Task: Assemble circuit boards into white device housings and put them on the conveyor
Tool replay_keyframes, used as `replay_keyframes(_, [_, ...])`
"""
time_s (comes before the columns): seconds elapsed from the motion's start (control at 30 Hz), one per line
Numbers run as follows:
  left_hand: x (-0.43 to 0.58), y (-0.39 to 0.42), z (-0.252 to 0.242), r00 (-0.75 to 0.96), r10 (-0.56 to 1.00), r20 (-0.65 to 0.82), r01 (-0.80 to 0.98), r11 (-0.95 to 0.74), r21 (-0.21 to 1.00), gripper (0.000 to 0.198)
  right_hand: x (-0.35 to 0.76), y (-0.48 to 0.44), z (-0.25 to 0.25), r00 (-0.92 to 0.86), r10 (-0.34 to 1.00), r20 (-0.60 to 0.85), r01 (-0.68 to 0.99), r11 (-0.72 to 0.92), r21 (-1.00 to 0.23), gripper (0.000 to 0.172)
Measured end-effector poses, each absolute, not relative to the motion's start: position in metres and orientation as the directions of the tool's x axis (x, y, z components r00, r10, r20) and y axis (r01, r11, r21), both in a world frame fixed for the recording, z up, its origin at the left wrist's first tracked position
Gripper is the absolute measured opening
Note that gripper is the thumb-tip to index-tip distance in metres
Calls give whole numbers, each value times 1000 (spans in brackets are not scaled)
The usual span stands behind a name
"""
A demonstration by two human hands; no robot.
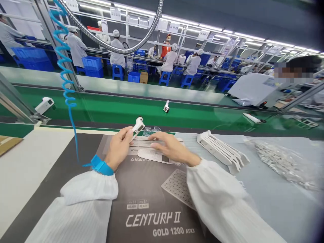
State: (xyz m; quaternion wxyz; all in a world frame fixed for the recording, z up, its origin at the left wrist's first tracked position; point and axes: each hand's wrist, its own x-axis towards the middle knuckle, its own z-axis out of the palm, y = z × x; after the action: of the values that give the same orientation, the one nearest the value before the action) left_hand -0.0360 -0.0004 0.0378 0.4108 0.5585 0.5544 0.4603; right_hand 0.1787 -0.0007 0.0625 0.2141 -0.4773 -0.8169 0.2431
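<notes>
My left hand point(118, 145), a blue strap around its wrist, grips a small white handheld device point(139, 125) with a dark screen and a dark tip, tilted upward. My right hand point(172, 147) is just to the right of it, fingers stretched and apart, with nothing visible in them. Beneath my right hand lies a long white strip point(149, 155) with a rounded end, partly hidden by the hand. Both hands are over a dark printed mat point(141, 185). A patterned, dotted sheet point(177, 185) lies near my right sleeve, which covers part of it.
White grooved plastic shells point(220, 152) lie together on the right, beside a clear bag of small parts point(280, 158). Beyond the bench edge, a green conveyor belt point(121, 108) carries several white devices. A coiled blue cord point(64, 67) hangs at left. Co-workers sit farther back.
</notes>
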Motion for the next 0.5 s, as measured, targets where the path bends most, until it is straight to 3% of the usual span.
replay_keyframes(0.17, [-14,-17,30,259,912,317,363,-396,843,32,245,-44,55,-326,945,18,738,266,-620,75])
replay_keyframes(0.2, [-8,-20,26,330,883,335,392,-451,802,33,251,-52,50,-300,954,1,739,233,-633,76])
replay_keyframes(0.33, [5,-25,10,549,770,325,470,-606,642,28,246,-66,25,-88,996,-7,682,55,-729,49])
replay_keyframes(0.5, [4,-23,7,452,848,276,500,-497,709,29,231,-56,23,-18,999,36,554,40,-831,42])
